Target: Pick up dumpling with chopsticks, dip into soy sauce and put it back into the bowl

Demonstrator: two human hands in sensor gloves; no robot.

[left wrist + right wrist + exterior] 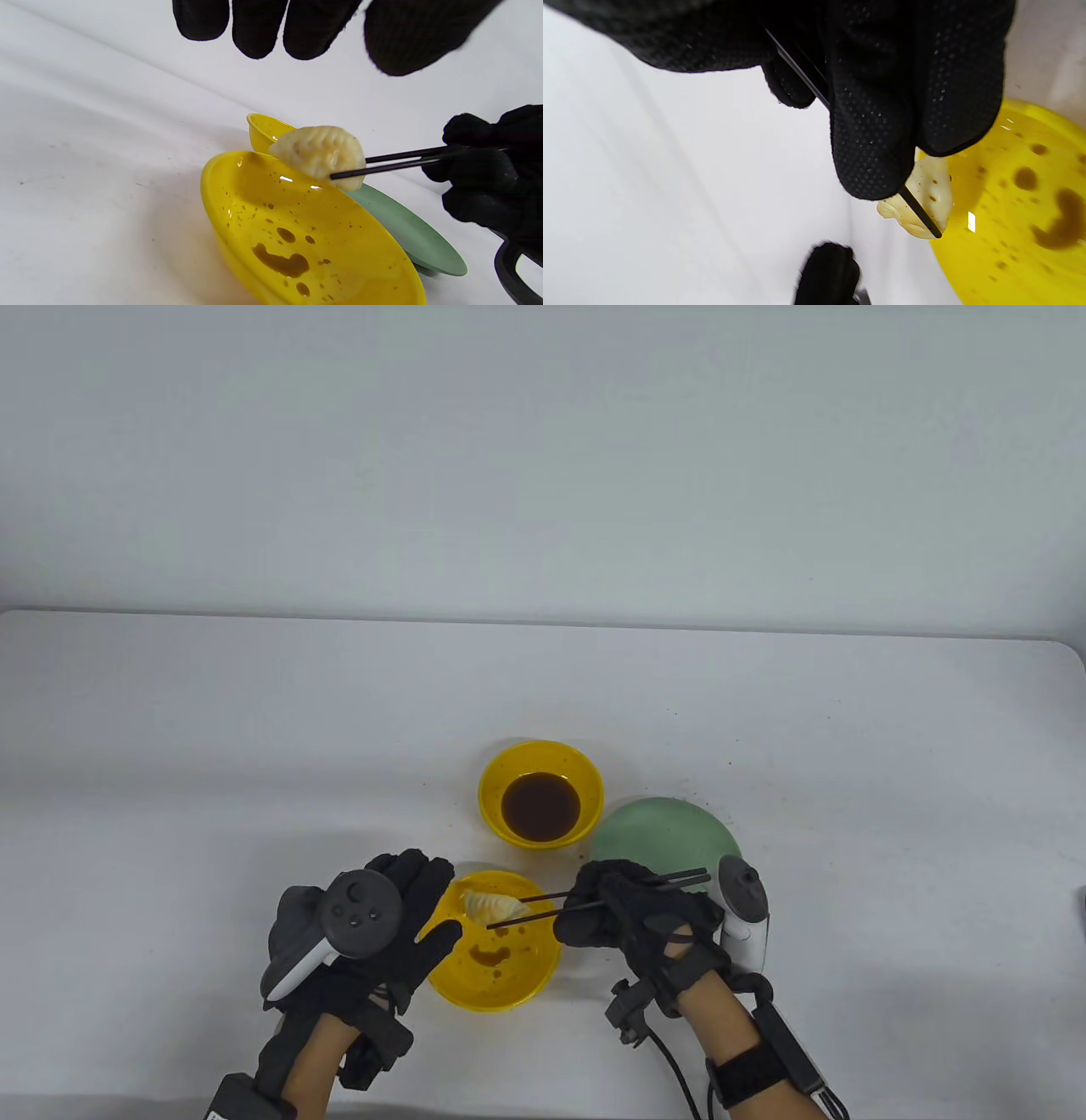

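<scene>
A pale dumpling is clamped between the tips of black chopsticks. It hangs over the far rim of the near yellow bowl, which is stained with brown sauce. My right hand grips the chopsticks just right of that bowl. My left hand lies at the bowl's left side with straight fingers, its thumb over the rim. The soy sauce bowl stands behind.
A green plate lies right of the soy sauce bowl, partly under my right hand. Small sauce specks dot the white table near the plate. The table's far edge meets a plain wall.
</scene>
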